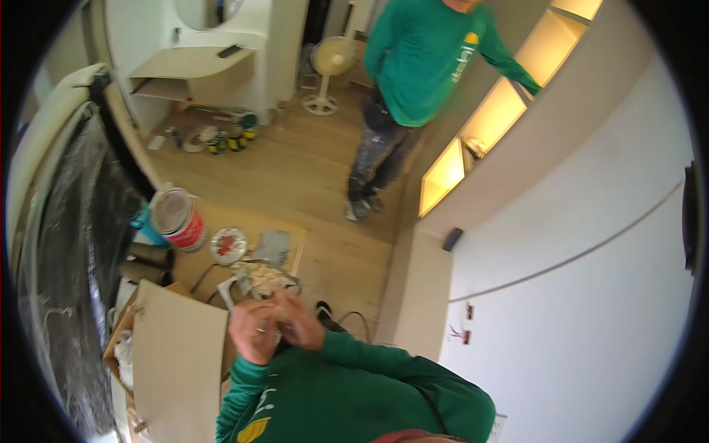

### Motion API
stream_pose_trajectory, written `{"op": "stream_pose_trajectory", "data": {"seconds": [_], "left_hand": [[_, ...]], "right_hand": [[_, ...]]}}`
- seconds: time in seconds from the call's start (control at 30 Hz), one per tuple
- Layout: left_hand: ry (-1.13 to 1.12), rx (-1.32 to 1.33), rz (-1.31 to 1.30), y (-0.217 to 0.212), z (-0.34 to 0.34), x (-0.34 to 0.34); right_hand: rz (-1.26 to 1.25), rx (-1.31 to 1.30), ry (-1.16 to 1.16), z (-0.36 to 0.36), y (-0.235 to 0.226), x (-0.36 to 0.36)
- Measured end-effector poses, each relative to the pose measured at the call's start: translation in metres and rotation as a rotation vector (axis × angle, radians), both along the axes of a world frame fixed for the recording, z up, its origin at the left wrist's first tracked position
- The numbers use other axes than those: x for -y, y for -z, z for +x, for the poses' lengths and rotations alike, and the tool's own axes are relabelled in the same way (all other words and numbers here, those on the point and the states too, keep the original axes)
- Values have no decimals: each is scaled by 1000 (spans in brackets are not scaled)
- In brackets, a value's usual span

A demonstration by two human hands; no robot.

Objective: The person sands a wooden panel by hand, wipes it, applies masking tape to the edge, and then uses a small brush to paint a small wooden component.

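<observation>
In front of my chest, my left hand (253,330) and my right hand (299,319) come together, their fingers curled and touching. Whatever lies between them, if anything, is hidden and slightly blurred. Just beyond the hands, a crumpled cream cloth (264,279) rests on a sheet of cardboard (213,212) on the floor. Close by are a round white lid with red smears (229,246) and a flat grey piece (272,246). A large red-and-white paint bucket (179,219) stands to their left.
A pale board (181,354) leans over an open cardboard box (111,354) at left, beside a plastic-wrapped piece (70,244). Farther off, a co-worker in green (425,63) reaches toward lit wall shelves (493,118). Beyond stand a fan (332,57), small cans (235,140) and a built-in desk (199,66).
</observation>
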State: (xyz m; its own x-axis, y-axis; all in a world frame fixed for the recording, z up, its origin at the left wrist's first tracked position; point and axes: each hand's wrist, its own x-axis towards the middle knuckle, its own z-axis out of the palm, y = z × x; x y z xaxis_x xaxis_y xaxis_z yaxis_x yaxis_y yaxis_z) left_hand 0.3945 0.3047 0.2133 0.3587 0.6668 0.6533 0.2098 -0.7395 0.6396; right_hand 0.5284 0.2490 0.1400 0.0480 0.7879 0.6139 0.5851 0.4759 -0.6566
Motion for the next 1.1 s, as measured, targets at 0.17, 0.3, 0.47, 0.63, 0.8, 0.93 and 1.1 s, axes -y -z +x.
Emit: {"op": "stream_pose_trajectory", "data": {"seconds": [0.17, 0.3, 0.47, 0.63, 0.8, 0.93, 1.1], "left_hand": [[-287, 94, -286, 14, -36, -23], [-415, 213, -528, 26, -93, -58], [-552, 215, -420, 20, -169, -149], [-619, 218, -525, 55, -280, -235], [-422, 166, -1017, 95, -344, -282], [-258, 140, -1224, 126, -357, -294], [-211, 270, -1255, 136, -341, -283]], "right_hand": [[-431, -492, -114, -26, -13, -23], [-197, -7, -128, -21, -8, -35], [-321, -100, -170, -48, -25, -42], [-541, -69, -217, -40, -15, -26], [-617, 31, -227, -29, -16, -19], [-542, 42, -220, -33, -10, -18], [-542, 30, -232, -40, -3, -18]]}}
